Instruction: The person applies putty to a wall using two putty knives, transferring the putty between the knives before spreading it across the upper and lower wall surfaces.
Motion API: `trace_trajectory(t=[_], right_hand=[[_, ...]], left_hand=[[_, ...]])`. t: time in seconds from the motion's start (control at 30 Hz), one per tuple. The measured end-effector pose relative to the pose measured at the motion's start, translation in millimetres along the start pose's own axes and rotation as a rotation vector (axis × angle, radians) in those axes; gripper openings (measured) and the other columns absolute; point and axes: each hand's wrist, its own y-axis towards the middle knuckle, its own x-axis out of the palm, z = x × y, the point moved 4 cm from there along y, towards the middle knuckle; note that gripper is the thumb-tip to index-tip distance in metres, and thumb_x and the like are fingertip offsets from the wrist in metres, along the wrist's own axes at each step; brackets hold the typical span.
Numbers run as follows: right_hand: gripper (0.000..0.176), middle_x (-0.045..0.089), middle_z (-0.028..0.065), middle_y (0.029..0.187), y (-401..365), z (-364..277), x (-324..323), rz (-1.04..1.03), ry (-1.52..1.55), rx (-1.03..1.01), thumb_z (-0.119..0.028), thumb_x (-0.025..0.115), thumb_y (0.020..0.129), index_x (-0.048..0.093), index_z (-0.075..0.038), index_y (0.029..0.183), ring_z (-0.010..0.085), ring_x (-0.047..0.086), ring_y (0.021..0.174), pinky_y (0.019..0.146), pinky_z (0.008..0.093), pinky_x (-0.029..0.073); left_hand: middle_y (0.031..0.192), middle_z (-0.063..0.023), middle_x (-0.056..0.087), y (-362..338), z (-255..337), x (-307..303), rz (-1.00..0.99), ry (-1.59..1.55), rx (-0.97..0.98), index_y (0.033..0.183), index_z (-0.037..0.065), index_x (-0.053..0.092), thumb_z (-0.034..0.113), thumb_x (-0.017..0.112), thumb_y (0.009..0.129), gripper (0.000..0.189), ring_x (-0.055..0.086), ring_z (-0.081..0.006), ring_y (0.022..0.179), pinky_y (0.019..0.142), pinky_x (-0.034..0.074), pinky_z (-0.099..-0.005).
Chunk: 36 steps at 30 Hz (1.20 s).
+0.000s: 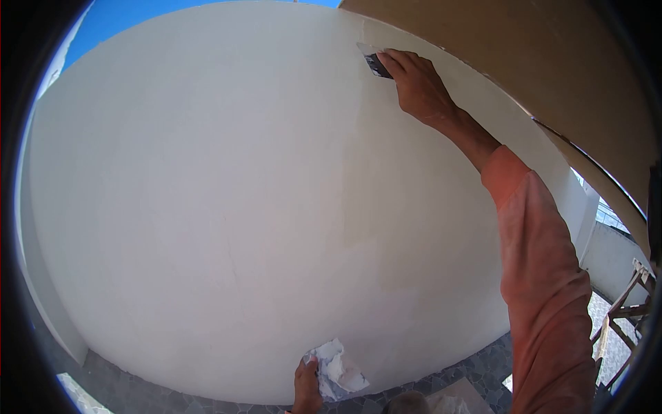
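High on the pale wall (207, 172), my right hand (420, 86) grips a putty knife (376, 63) whose blade lies against the surface. White smears mark the dark part of the blade. Down at the bottom of the view, my left hand (308, 386) is closed on the edge of a flat plate loaded with white putty (334, 369). The thumb rests on top of the plate, and its fingers beneath are hidden. Damp-looking darker patches show on the wall below the putty knife.
A brown overhang (496, 41) slopes down at the upper right, close to my right arm. Grey stone-patterned flooring (138, 386) runs along the wall's foot. A wooden stand (624, 321) is at the far right, and a flat board (458, 397) lies on the floor.
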Motion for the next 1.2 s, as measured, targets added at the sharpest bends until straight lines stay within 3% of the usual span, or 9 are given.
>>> trace_trajectory(t=[0.2, 0.5, 0.6, 0.7, 0.9, 1.03, 1.2], right_hand=[[0.052, 0.052, 0.0138, 0.136, 45, 37, 14, -0.096, -0.098, 0.169, 0.008, 0.044, 0.085, 0.049, 0.0, 0.136, 0.0334, 0.05, 0.122, 0.103, 0.0449, 0.04], [0.053, 0.052, 0.0139, 0.135, 49, 48, 33, -0.122, -0.069, 0.188, 0.007, 0.044, 0.085, 0.049, -0.003, 0.137, 0.0337, 0.05, 0.123, 0.104, 0.044, 0.04], [0.054, 0.052, 0.0117, 0.136, 50, 53, 36, -0.22, -0.036, 0.226, 0.007, 0.045, 0.085, 0.049, -0.004, 0.138, 0.0314, 0.049, 0.123, 0.103, 0.0447, 0.041], [0.049, 0.053, 0.011, 0.13, 40, 40, 37, -0.113, -0.066, 0.124, 0.001, 0.05, 0.085, 0.05, -0.004, 0.134, 0.0301, 0.05, 0.119, 0.091, 0.0513, 0.045], [0.054, 0.05, 0.0143, 0.134, 8, -5, 39, -0.058, -0.138, 0.049, 0.002, 0.053, 0.082, 0.048, -0.002, 0.135, 0.0298, 0.049, 0.118, 0.09, 0.0487, 0.043], [0.052, 0.053, 0.0124, 0.131, -17, -42, 11, -0.099, 0.004, -0.081, 0.006, 0.051, 0.082, 0.052, -0.002, 0.133, 0.0261, 0.051, 0.117, 0.093, 0.0422, 0.042], [0.046, 0.058, 0.0135, 0.127, -32, 1, -22, 0.028, 0.1, 0.035, 0.008, 0.049, 0.084, 0.055, 0.001, 0.129, 0.0288, 0.056, 0.114, 0.096, 0.0426, 0.043]], left_hand=[[0.117, -0.0143, 0.063, 0, 0, 1, 0.034, 0.027, -0.002, 0.128, -0.003, 0.05, 0.016, 0.042, 0.101, 0.034, 0.064, -0.0262, 0.105, 0.092, 0.052, -0.0386], [0.116, -0.0138, 0.064, 2, -1, -3, 0.011, 0.019, 0.011, 0.128, -0.003, 0.05, 0.016, 0.042, 0.101, 0.034, 0.065, -0.0256, 0.103, 0.092, 0.052, -0.0378], [0.115, -0.0138, 0.064, -5, 5, 6, 0.032, 0.031, 0.005, 0.128, -0.003, 0.05, 0.016, 0.041, 0.101, 0.034, 0.065, -0.0254, 0.103, 0.092, 0.052, -0.0378], [0.114, -0.0135, 0.064, -9, 8, 9, 0.051, 0.038, -0.003, 0.127, -0.003, 0.051, 0.016, 0.041, 0.101, 0.034, 0.065, -0.0251, 0.102, 0.091, 0.053, -0.0379], [0.114, -0.0135, 0.064, -12, 14, 15, 0.023, 0.03, -0.023, 0.127, -0.003, 0.051, 0.017, 0.042, 0.101, 0.034, 0.066, -0.0251, 0.101, 0.089, 0.054, -0.0386], [0.115, -0.0144, 0.064, -9, 10, 10, 0.009, 0.025, -0.003, 0.128, -0.004, 0.051, 0.017, 0.043, 0.101, 0.035, 0.065, -0.026, 0.103, 0.09, 0.053, -0.0389], [0.117, -0.0153, 0.063, -3, 3, 4, 0.01, 0.031, 0.013, 0.129, -0.005, 0.05, 0.018, 0.043, 0.101, 0.037, 0.064, -0.0267, 0.105, 0.093, 0.052, -0.0388]])
